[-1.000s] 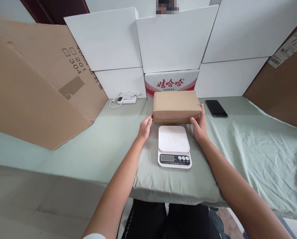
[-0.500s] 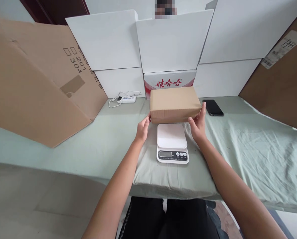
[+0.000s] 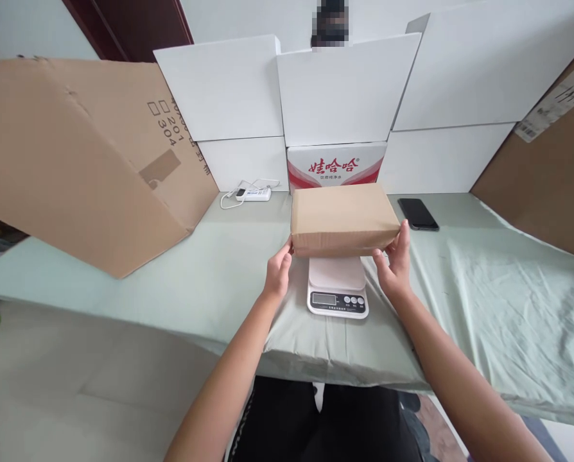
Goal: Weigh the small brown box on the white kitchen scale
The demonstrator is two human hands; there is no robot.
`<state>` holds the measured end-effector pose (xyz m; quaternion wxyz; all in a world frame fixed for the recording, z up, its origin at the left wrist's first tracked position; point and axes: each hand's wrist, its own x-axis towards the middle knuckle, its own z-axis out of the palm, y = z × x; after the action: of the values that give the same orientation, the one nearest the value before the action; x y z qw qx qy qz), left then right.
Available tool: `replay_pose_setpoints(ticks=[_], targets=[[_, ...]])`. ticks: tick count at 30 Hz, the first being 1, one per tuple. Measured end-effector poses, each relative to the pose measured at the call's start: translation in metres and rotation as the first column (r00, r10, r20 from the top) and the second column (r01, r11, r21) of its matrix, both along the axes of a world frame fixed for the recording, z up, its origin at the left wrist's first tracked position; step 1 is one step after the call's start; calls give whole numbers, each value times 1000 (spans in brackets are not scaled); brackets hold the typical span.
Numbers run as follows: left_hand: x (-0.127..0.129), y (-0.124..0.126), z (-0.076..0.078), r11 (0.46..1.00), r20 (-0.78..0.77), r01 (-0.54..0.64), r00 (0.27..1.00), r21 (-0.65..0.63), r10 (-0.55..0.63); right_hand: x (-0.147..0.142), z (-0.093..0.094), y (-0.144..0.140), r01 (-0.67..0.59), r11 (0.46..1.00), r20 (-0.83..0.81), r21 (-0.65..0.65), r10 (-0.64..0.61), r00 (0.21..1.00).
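Note:
Between my two hands is a closed brown cardboard box [image 3: 343, 215], gripped at its left and right ends. My left hand [image 3: 279, 269] holds the front left corner, its fingers partly hidden behind and under the box. My right hand [image 3: 395, 263] grips the right end, with the thumb at the front lower edge and the fingers along the side. Below and in front of the box is a white kitchen scale [image 3: 338, 305] with a small display and round buttons. The box covers the rear part of its platform; whether they touch I cannot tell.
A black phone [image 3: 418, 213] lies behind my right hand. At the back left sits a white power strip [image 3: 253, 194] with its cord. White boxes [image 3: 239, 90] and a red-lettered carton [image 3: 338, 165] stand along the back. Large cardboard sheets [image 3: 99, 160] flank the green-covered table [image 3: 210, 269].
Both hands have brought the cardboard box nearer to me, so it now covers more of the scale's platform. The camera view has shifted slightly.

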<state>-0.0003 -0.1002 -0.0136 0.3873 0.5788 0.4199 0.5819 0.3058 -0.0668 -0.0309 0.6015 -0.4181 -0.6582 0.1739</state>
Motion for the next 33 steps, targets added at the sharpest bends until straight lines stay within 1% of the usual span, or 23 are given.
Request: replay_pose_setpoints(ticks=[3,8,14,19,24,28,33], targets=[[0,-14,-1,1000,-5,3,1000,-4,-3,-1,-5,-19,87,996,-10,32,-86,996],[0,-21,-5,1000,-16,21,1000,-15,-22,-5,-6,-38,89,995,-34,37,-88,996],[-2,-25,-7,999,-1,29,1000,-33,-29,-8,-8,-44,94,995,-59,32,-92,994],[-3,-33,-7,999,7,5,1000,-45,-4,-8,-8,-51,146,989,-51,37,-144,988],[-4,-35,-8,999,-10,0,1000,-41,0,-8,-7,-53,199,978,-24,63,-198,980],[-4,-34,-8,999,-13,-8,1000,-41,7,-9,-6,-54,195,979,-22,66,-194,981],[-4,-34,-9,999,-13,-6,1000,-36,6,-12,-2,-56,193,973,-29,122,-191,981]])
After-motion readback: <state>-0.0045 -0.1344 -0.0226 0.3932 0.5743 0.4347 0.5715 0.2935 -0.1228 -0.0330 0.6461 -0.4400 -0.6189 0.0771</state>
